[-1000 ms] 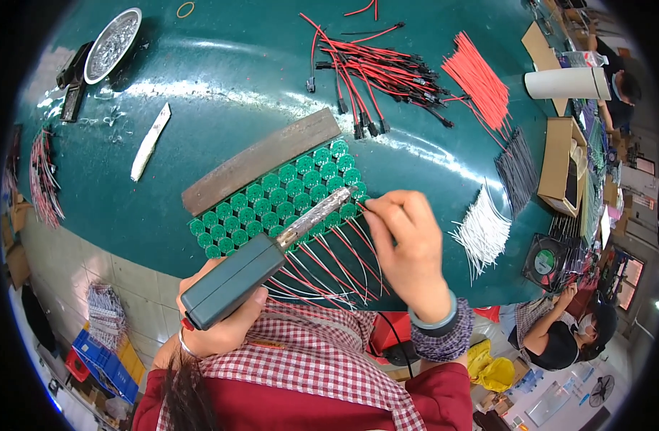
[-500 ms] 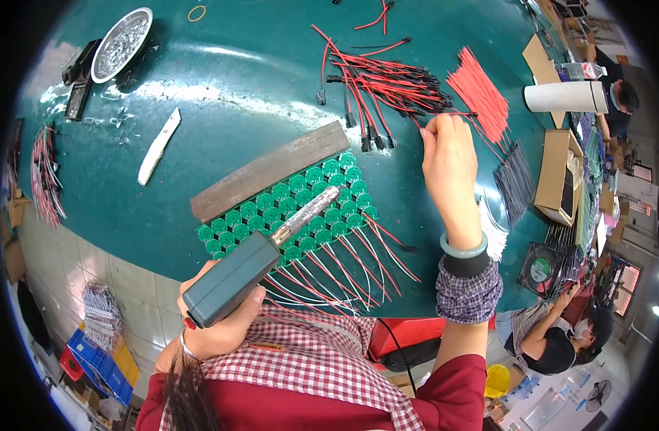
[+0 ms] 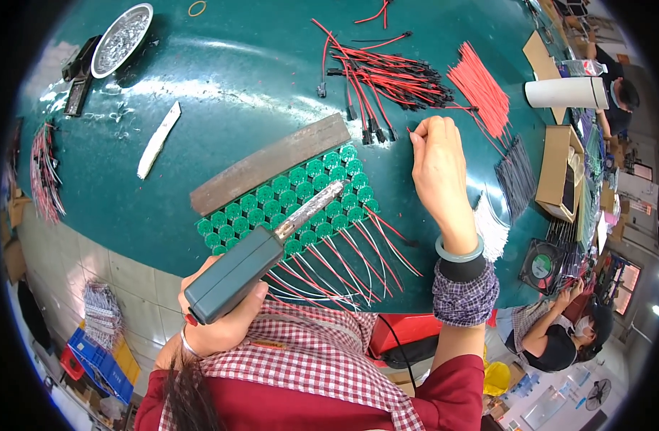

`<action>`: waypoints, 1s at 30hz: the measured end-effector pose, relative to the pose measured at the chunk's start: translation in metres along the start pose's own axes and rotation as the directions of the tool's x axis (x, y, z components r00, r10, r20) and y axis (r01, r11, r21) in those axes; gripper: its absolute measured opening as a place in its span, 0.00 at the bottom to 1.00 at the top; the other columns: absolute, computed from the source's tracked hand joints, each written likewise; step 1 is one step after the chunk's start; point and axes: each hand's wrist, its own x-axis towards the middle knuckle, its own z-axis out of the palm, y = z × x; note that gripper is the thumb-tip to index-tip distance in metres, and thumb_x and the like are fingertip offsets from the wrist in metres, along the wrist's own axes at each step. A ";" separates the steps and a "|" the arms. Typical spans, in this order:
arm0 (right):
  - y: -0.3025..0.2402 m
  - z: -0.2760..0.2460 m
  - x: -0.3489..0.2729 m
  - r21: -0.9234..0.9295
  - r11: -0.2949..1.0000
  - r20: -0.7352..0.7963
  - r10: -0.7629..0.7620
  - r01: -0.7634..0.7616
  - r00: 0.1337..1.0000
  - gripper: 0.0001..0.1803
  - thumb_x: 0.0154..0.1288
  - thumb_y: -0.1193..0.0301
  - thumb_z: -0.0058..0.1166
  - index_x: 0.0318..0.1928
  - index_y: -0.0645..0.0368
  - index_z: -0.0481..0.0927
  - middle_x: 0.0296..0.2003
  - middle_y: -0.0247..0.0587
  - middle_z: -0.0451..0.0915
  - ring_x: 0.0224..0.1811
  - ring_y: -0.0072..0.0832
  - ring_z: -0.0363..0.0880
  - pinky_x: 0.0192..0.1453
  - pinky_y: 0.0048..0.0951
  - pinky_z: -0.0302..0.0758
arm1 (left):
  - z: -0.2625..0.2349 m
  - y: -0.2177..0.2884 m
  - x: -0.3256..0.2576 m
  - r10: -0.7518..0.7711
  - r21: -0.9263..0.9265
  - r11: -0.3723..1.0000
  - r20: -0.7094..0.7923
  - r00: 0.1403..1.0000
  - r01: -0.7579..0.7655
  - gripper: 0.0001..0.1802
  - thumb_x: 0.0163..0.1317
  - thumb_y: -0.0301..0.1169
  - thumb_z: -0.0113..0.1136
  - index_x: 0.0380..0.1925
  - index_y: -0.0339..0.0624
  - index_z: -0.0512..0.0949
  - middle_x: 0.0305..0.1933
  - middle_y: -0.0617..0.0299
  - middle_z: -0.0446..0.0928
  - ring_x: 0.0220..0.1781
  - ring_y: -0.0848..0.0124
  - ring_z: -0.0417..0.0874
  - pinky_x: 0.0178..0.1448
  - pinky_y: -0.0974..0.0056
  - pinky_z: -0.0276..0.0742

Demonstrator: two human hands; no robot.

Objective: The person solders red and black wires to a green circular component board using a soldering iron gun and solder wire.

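Observation:
My left hand (image 3: 225, 316) is wrapped round a soldering gun (image 3: 232, 276) with a dark grey-green body. Its bare metal tip reaches over a panel of round green circuit boards (image 3: 319, 172). Red and white wires (image 3: 344, 266) trail from the panel's near edge. Along the far edge lies a flat brown bar (image 3: 272, 161). Over the table right of the panel, my right hand (image 3: 441, 161) is pinched closed; a short red wire end (image 3: 410, 131) sticks out at its fingertips, the rest hidden. Just beyond lies a pile of red and black connector leads (image 3: 394, 79).
Bundles of red wires (image 3: 480, 86), black wires (image 3: 515, 176) and white wires (image 3: 491, 226) lie at the right. A cardboard box (image 3: 559, 172), a white cylinder (image 3: 566, 93) and a fan (image 3: 541, 264) stand beyond. A metal bowl (image 3: 121, 43) and a white strip (image 3: 159, 140) are at left.
My right hand has drawn back slightly left and nearer from the connector pile, with a red wire end at its fingertips. My left hand and the soldering gun have barely moved.

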 end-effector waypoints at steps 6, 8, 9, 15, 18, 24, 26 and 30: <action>-0.023 -0.004 -0.017 0.088 0.996 -0.034 -0.005 0.008 0.999 0.06 0.65 0.83 0.52 0.39 0.65 0.70 0.36 0.51 0.72 0.38 0.49 0.73 0.43 0.44 0.71 | -0.001 0.000 -0.006 -0.036 -0.002 0.999 -0.013 0.999 0.036 0.17 0.51 0.22 0.70 0.43 0.34 0.83 0.38 0.53 0.82 0.33 0.65 0.84 0.37 0.65 0.79; -0.045 -0.014 -0.034 0.305 0.952 -0.028 0.051 -0.040 0.998 0.05 0.65 0.83 0.53 0.38 0.66 0.70 0.36 0.52 0.73 0.35 0.49 0.74 0.39 0.43 0.72 | -0.002 -0.002 -0.006 -0.016 0.014 1.000 -0.006 1.000 0.016 0.17 0.51 0.22 0.70 0.43 0.34 0.83 0.38 0.53 0.82 0.33 0.65 0.84 0.36 0.65 0.79; -0.052 -0.015 -0.041 0.307 0.952 -0.031 0.028 -0.017 0.999 0.06 0.65 0.82 0.53 0.39 0.65 0.71 0.36 0.52 0.73 0.35 0.49 0.75 0.38 0.43 0.73 | -0.003 -0.002 -0.006 0.009 0.029 1.000 0.001 1.000 -0.009 0.17 0.51 0.21 0.70 0.43 0.34 0.83 0.38 0.54 0.82 0.33 0.65 0.84 0.36 0.65 0.79; -0.073 -0.008 -0.074 0.330 0.944 -0.010 0.005 -0.002 1.000 0.07 0.60 0.83 0.58 0.38 0.63 0.77 0.35 0.46 0.75 0.36 0.42 0.77 0.37 0.38 0.75 | -0.003 0.000 -0.009 -0.054 0.006 0.999 0.021 0.998 0.054 0.17 0.51 0.21 0.70 0.43 0.35 0.83 0.37 0.55 0.81 0.32 0.66 0.84 0.36 0.66 0.79; -0.077 -0.002 -0.082 0.388 0.921 0.008 0.038 -0.038 0.999 0.08 0.56 0.84 0.61 0.36 0.63 0.78 0.32 0.44 0.76 0.34 0.40 0.78 0.36 0.36 0.75 | 0.001 0.000 -0.010 -0.044 -0.031 0.999 -0.003 0.999 0.044 0.16 0.51 0.21 0.70 0.43 0.35 0.83 0.37 0.55 0.81 0.31 0.67 0.84 0.35 0.66 0.79; -0.078 0.007 -0.084 0.389 0.921 -0.072 0.039 -0.008 0.997 0.11 0.51 0.86 0.63 0.35 0.63 0.78 0.29 0.43 0.76 0.32 0.40 0.78 0.34 0.36 0.75 | 0.002 0.002 -0.005 0.082 0.055 0.995 0.039 0.996 -0.084 0.14 0.49 0.19 0.71 0.38 0.33 0.82 0.35 0.56 0.80 0.29 0.67 0.84 0.33 0.67 0.79; -0.079 0.007 -0.084 0.364 0.932 -0.068 0.033 -0.006 0.997 0.11 0.50 0.87 0.62 0.34 0.62 0.78 0.29 0.43 0.76 0.32 0.40 0.78 0.34 0.36 0.75 | 0.002 0.004 -0.004 0.088 0.067 0.994 0.046 0.995 -0.091 0.13 0.48 0.19 0.71 0.37 0.33 0.82 0.34 0.56 0.80 0.29 0.67 0.84 0.33 0.67 0.79; -0.079 0.007 -0.084 0.350 0.937 -0.079 0.026 0.003 0.997 0.11 0.50 0.87 0.62 0.34 0.63 0.78 0.29 0.43 0.76 0.32 0.40 0.78 0.34 0.36 0.75 | 0.002 0.007 -0.002 0.107 0.081 0.990 0.072 0.992 -0.113 0.13 0.47 0.18 0.70 0.35 0.33 0.82 0.33 0.56 0.80 0.28 0.66 0.83 0.32 0.67 0.79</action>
